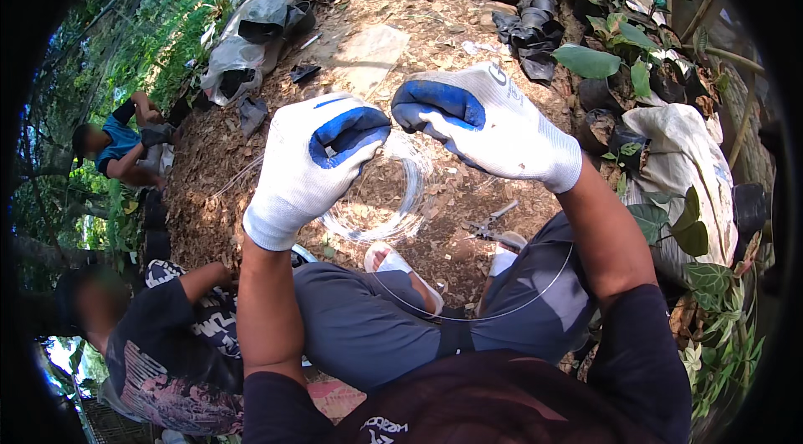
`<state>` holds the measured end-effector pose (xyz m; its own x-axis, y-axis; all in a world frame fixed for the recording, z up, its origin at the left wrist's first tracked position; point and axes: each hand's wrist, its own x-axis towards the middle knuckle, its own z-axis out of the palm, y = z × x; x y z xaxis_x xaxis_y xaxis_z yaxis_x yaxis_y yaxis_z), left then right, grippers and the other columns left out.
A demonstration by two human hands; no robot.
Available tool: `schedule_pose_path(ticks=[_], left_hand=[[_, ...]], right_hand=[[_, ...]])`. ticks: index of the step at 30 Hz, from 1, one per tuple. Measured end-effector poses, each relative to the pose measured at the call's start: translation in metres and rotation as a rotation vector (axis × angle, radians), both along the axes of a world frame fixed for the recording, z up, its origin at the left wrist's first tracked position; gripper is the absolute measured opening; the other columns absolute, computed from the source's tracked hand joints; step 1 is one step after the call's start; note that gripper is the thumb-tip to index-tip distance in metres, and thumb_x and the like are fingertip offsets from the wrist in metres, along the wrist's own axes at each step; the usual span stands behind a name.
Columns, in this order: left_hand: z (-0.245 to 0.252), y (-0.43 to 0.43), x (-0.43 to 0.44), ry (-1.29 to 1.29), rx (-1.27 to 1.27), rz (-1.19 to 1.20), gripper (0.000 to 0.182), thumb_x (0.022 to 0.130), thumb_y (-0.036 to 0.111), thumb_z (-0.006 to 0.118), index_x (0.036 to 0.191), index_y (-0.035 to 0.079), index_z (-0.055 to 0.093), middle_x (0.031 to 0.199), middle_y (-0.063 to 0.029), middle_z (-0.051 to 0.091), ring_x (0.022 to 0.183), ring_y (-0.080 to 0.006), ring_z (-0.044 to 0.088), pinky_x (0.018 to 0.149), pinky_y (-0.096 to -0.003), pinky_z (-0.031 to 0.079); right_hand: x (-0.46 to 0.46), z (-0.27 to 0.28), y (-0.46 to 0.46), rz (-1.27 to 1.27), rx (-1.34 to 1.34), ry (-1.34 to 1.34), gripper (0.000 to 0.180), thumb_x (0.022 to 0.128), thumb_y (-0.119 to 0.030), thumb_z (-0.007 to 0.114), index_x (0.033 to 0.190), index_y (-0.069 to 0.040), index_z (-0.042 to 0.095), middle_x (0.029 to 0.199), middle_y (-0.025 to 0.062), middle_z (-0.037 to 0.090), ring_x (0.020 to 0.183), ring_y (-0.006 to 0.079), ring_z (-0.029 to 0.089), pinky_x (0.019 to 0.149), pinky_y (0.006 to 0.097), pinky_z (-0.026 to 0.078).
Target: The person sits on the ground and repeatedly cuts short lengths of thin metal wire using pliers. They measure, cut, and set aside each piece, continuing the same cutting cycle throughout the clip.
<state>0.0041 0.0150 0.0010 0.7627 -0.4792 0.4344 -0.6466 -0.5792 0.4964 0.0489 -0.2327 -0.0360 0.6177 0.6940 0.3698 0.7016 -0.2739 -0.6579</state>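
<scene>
Both hands wear white knit gloves with blue-coated palms and are raised side by side, knuckles almost meeting. My left hand [323,155] has its fingers curled towards the thumb, leaving a small gap. Curled the same way is my right hand [467,121]. A thin metal wire [502,315] hangs in a wide arc over my lap, its two sides rising towards the hands; the gloved fingers hide where it is gripped. Below them on the ground lies a loose coil of wire [411,193]. Pliers or similar hand cutters [492,225] rest by my right foot.
One person [169,343] sits close on my left; another [128,143] crouches farther off. Filled sacks [680,174] and potted plants [586,61] line the right. Plastic bags [241,61] and black plant bags stand at the left. Dry leaves cover the soil [439,11].
</scene>
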Motion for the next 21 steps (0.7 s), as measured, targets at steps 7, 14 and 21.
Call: schedule_pose_path(ticks=[7,14,21], left_hand=[[0.004,-0.011,-0.017,0.224,-0.344,0.129,0.011,0.091,-0.003,0.072,0.102,-0.008,0.071,0.096,-0.0063,0.071,0.09,-0.0101,0.065,0.086,-0.0258,0.054],[0.001,-0.002,-0.007,0.128,-0.298,0.191,0.014,0.089,0.003,0.077,0.098,-0.006,0.072,0.085,-0.0073,0.069,0.08,-0.0078,0.064,0.072,-0.0254,0.054],[0.005,-0.005,-0.012,0.184,-0.111,0.006,0.015,0.086,0.004,0.077,0.096,-0.006,0.073,0.086,-0.0104,0.071,0.079,-0.0158,0.067,0.076,-0.0293,0.052]], right_hand=[[0.012,-0.03,0.015,0.165,0.208,0.542,0.041,0.104,-0.033,0.067,0.125,0.002,0.065,0.107,0.004,0.072,0.095,0.0084,0.063,0.085,0.0265,0.052],[-0.002,-0.03,0.017,0.049,0.103,-0.121,0.036,0.103,-0.034,0.057,0.119,-0.002,0.067,0.099,0.0148,0.07,0.083,0.0277,0.068,0.078,0.0375,0.054],[0.006,0.003,-0.004,0.102,0.194,0.168,0.036,0.103,-0.033,0.06,0.108,0.003,0.065,0.096,0.0063,0.068,0.086,0.0129,0.063,0.077,0.0298,0.05]])
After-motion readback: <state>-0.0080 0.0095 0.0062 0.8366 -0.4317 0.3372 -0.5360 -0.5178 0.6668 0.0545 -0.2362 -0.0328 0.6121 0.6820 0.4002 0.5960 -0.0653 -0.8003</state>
